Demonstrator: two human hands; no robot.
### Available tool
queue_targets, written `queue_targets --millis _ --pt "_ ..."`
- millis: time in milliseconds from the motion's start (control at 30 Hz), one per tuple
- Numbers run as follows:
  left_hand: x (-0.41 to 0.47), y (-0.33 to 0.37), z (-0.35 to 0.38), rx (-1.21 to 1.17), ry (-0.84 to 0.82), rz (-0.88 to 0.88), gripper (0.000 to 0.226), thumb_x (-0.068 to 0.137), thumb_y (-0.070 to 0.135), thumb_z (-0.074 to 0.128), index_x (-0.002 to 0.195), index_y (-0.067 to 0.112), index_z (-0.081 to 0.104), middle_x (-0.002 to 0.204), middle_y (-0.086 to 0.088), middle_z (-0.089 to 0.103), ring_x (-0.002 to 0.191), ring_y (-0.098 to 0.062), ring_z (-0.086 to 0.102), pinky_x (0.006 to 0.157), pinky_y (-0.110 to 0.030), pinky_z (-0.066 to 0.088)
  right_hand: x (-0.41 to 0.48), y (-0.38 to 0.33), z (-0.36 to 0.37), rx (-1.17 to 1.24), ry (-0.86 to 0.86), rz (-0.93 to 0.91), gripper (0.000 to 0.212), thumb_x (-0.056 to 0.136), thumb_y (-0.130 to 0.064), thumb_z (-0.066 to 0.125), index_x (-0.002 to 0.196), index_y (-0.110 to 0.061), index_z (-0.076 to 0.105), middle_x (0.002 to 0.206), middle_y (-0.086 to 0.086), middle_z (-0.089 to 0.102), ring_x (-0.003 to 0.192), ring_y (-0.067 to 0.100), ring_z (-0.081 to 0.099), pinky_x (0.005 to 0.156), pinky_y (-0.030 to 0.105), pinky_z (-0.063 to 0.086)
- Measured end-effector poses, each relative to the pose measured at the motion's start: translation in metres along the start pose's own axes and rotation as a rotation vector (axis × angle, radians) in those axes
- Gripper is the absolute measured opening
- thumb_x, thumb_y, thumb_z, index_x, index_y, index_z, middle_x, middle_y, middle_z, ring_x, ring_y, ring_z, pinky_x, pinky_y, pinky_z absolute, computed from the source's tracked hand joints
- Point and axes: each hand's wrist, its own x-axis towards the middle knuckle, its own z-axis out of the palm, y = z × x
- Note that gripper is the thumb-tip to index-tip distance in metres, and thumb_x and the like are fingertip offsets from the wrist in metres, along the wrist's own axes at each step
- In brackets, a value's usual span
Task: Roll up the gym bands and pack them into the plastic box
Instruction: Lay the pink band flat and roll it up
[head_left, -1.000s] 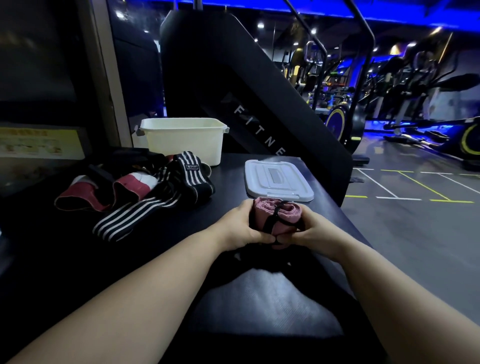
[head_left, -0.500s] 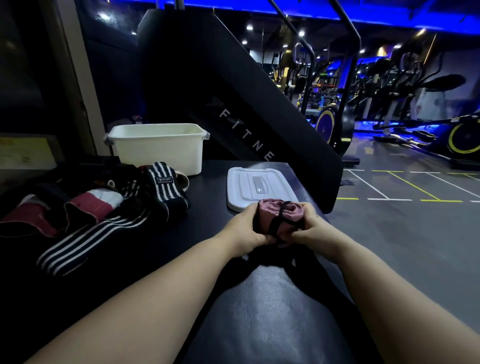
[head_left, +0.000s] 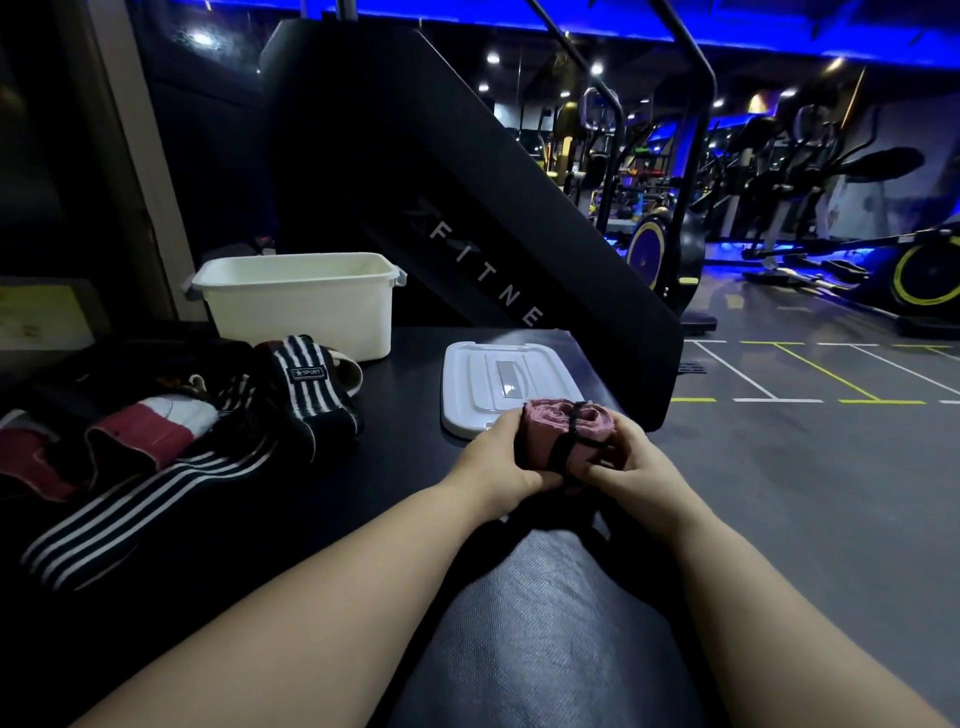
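Observation:
A rolled pink gym band (head_left: 540, 439) with a black strap around its middle sits upright between both hands, just above the black bench top. My left hand (head_left: 496, 460) grips its left side and my right hand (head_left: 626, 462) grips its right side, fingers curled round it. The open white plastic box (head_left: 298, 306) stands at the back of the bench, with its white lid (head_left: 483, 384) lying flat just beyond the roll. Several unrolled bands (head_left: 156, 436), black with white stripes and red with white, lie in a heap on the left.
The black padded bench (head_left: 545, 623) ends at its right edge beside my right hand, with grey gym floor (head_left: 805, 493) below. A large black slanted machine panel (head_left: 441, 208) rises behind the box and lid. Exercise machines stand far right.
The view has shifted slightly; both hands still hold the pink roll in much the same spot near the lid. No grip has changed.

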Motion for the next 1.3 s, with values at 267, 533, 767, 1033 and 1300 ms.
queue_targets --millis 267,533,767,1033,1300 --pt "0.006 -0.005 0.006 -0.037 0.013 0.011 0.069 0.074 0.023 0.082 0.134 0.028 0.047 0.115 0.009 0.062 0.107 -0.01 0.058 0.098 -0.025 0.045 0.002 0.004 -0.002 -0.04 0.007 -0.026 0.056 0.083 0.004 0.069 0.112 -0.041 0.051 0.12 -0.01 0.062 0.101 -0.006 0.062 0.089 0.018 0.048" --pt "0.007 -0.004 0.01 -0.066 0.038 0.029 0.072 0.075 0.022 0.082 0.136 0.029 0.046 0.121 0.007 0.063 0.111 -0.01 0.058 0.101 -0.027 0.044 0.005 0.007 -0.002 -0.075 -0.001 -0.046 0.059 0.085 0.004 0.067 0.121 -0.039 0.048 0.126 -0.004 0.06 0.107 -0.004 0.06 0.096 0.02 0.045" --pt "0.007 -0.004 0.011 -0.042 0.052 0.024 0.072 0.075 0.024 0.082 0.137 0.03 0.045 0.123 0.008 0.062 0.112 -0.012 0.058 0.103 -0.032 0.044 0.006 0.009 -0.003 -0.092 0.007 -0.026 0.063 0.085 0.002 0.066 0.128 -0.038 0.044 0.127 -0.008 0.06 0.104 -0.009 0.06 0.09 0.014 0.046" --pt "0.003 0.001 0.012 0.001 0.082 0.007 0.07 0.075 0.027 0.081 0.136 0.026 0.046 0.122 0.007 0.062 0.11 -0.012 0.058 0.099 -0.027 0.044 0.005 0.013 -0.002 -0.097 0.05 0.022 0.069 0.085 0.002 0.067 0.142 -0.027 0.04 0.123 -0.013 0.061 0.108 -0.006 0.06 0.096 0.018 0.047" --pt "-0.018 0.001 -0.014 0.011 0.05 -0.145 0.06 0.084 0.035 0.074 0.132 0.013 0.046 0.123 0.0 0.06 0.108 -0.014 0.057 0.094 -0.025 0.042 -0.011 -0.006 0.002 -0.285 0.419 -0.063 0.058 0.078 -0.011 0.079 0.129 -0.013 0.051 0.118 0.005 0.051 0.105 0.017 0.053 0.076 0.003 0.04"
